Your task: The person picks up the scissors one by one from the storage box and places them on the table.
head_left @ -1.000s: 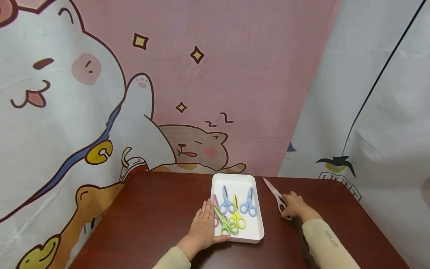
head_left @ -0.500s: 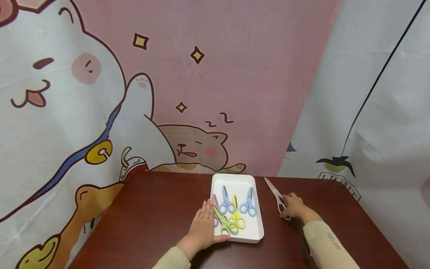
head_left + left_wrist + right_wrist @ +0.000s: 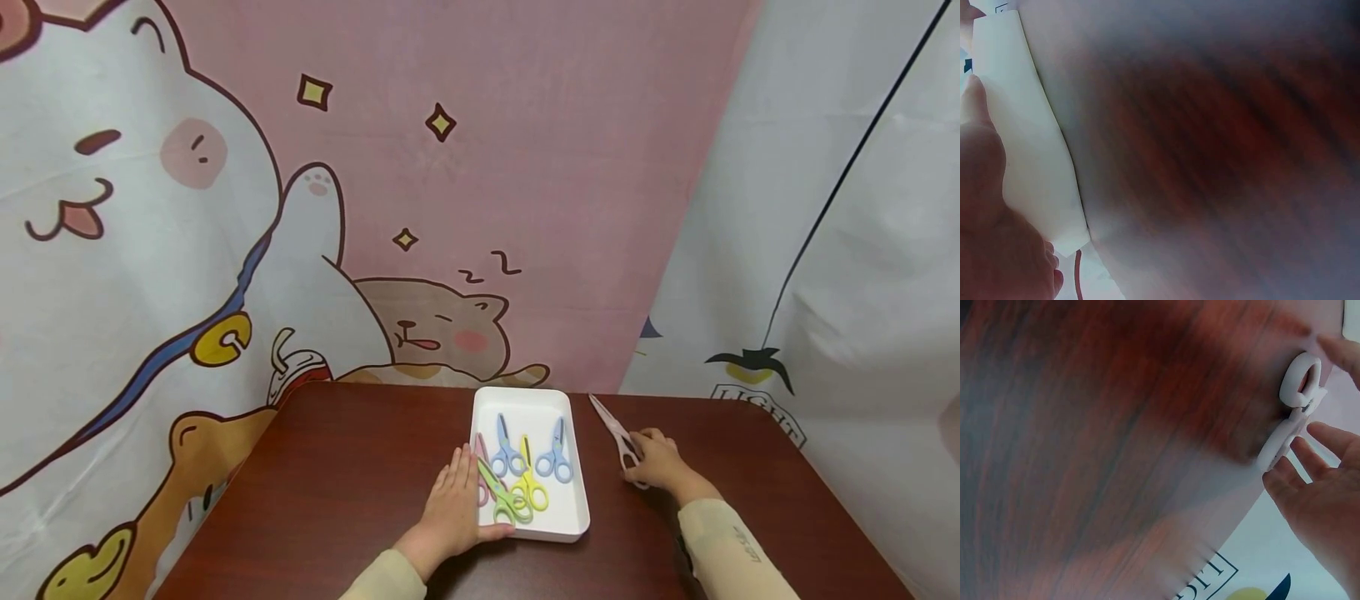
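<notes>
Flat along the left wall of a white tray (image 3: 528, 404) lies my left hand (image 3: 450, 512), fingers straight, thumb along the near rim. Inside are two blue scissors (image 3: 507, 458), yellow scissors (image 3: 534, 493), green scissors (image 3: 513, 507) and partly hidden pink scissors (image 3: 482, 493). Right of the tray, pale pink scissors (image 3: 611, 421) lie on the table, blades pointing away. My right hand (image 3: 660, 458) is at their handles. In the right wrist view, its fingers (image 3: 1313, 459) touch one handle loop (image 3: 1275, 444), while the thumb stands apart beside the other loop.
The dark red-brown wooden table (image 3: 360, 467) ends at a far edge just behind the tray. Beyond it hangs a cloth backdrop (image 3: 555, 208) with cartoon cats.
Over the last second the pale pink scissors have shifted very slightly right with my right hand. My left hand and the tray have stayed put.
</notes>
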{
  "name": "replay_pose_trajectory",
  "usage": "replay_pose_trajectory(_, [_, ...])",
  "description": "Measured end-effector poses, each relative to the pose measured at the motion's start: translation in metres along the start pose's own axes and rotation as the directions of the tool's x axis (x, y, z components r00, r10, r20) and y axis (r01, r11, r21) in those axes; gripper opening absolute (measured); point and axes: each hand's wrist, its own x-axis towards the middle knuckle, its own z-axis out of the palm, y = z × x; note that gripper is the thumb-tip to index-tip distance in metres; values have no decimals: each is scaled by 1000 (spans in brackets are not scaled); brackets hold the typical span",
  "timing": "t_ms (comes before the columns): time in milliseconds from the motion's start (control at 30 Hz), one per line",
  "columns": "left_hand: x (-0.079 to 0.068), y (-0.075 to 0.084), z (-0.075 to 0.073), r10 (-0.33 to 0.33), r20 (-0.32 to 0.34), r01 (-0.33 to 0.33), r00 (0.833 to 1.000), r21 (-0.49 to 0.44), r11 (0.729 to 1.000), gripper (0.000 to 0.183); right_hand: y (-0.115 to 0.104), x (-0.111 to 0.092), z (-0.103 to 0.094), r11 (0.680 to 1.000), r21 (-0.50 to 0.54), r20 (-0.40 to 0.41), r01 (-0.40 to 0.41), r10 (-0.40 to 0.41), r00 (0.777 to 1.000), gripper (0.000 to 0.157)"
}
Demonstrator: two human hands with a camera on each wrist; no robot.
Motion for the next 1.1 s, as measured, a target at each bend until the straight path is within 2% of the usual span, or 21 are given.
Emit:
replay_pose_trajectory(233, [0, -2, 2, 12, -32, -12, 999, -4, 1000, 127, -2, 1, 3, 1000, 25, -50, 16, -15, 999, 77])
replay_pose_trajectory(500, [0, -1, 3, 26, -50, -27, 998, -9, 1000, 127, -8, -2, 3, 1000, -22, -75, 4, -5, 997, 74])
replay_pose_trajectory(833, [0, -3, 8, 20, -65, -20, 998, -5, 1000, 128, -30, -4, 3, 1000, -16, -109, 10, -12, 994, 78])
replay_pose_trajectory(1100, [0, -3, 8, 21, -65, -21, 998, -9, 1000, 128, -46, -1, 10, 997, -25, -139, 72, -74, 988, 81])
